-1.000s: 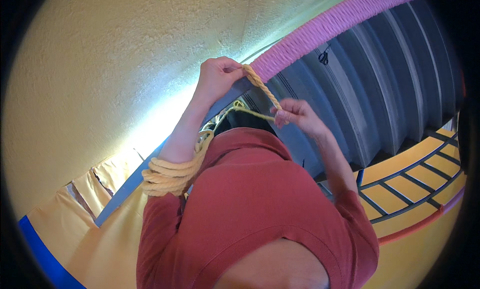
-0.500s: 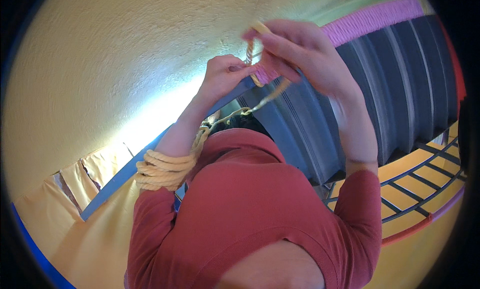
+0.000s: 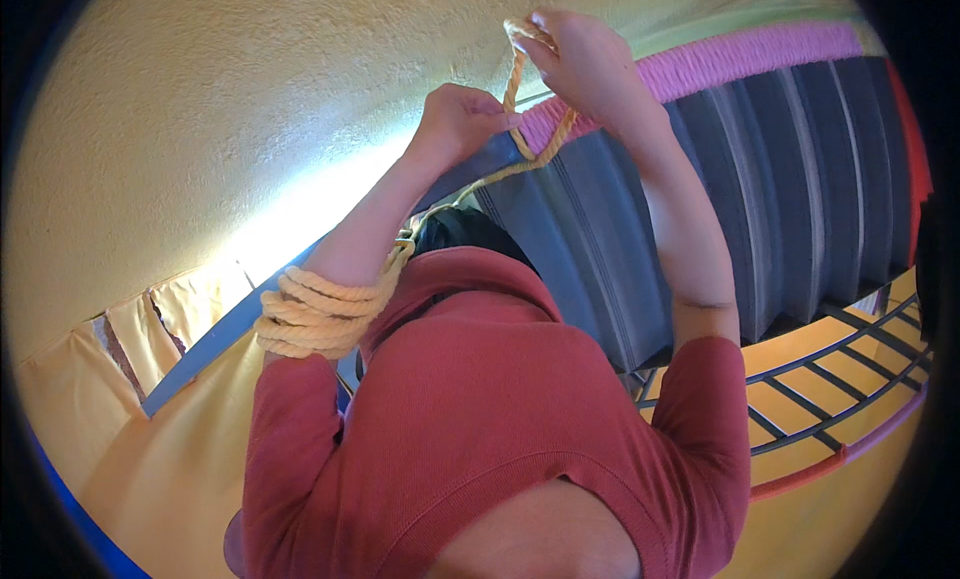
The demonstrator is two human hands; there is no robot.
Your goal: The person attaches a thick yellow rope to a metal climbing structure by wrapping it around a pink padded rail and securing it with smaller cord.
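Note:
A length of cream-yellow rope (image 3: 515, 77) rises from a long bar and bends into a loop above it. My right hand (image 3: 588, 67) is closed on the top of that loop, with rope also running down beneath its wrist. Lower and to the left, my left hand (image 3: 458, 121) pinches the rope against the bar, thumb and fingers together. Several turns of the same rope make a coil (image 3: 325, 314) around my left forearm. Tight pink cord (image 3: 745, 64) covers the bar to the right of my hands; the bare blue bar (image 3: 215, 344) shows at the lower left.
Dark ribbed panels (image 3: 740, 194) hang below the pink-wrapped part. A black ladder-like metal frame (image 3: 820, 379) and a red-wrapped tube (image 3: 805, 477) lie at the right. Along the left runs a rough, pale surface (image 3: 230, 109), with yellow cloth (image 3: 185, 314) and bright light near the bar.
My right hand has moved up, drawing the rope into a taller loop. The rope running under the bar lies closer to it now. My left hand stays by the bar.

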